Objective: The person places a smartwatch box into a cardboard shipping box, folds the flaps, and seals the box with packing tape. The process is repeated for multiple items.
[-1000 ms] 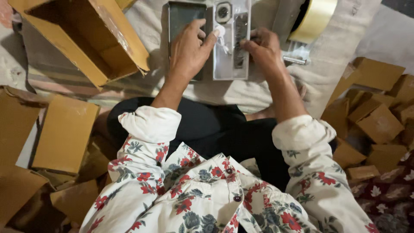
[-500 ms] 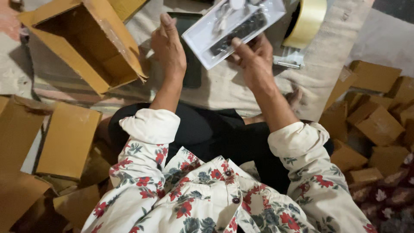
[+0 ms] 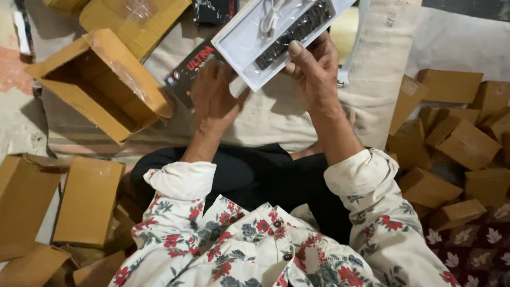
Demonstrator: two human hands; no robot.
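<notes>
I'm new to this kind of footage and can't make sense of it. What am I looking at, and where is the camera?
The camera sits on a seated person's head, looking down at their floral sleeves and lap. The right hand holds up a white tray containing a dark strap and a white cable. The left hand is open just below the tray, over a black printed box lying on the cloth. An open cardboard box lies at left; small closed cartons are piled at right.
</notes>
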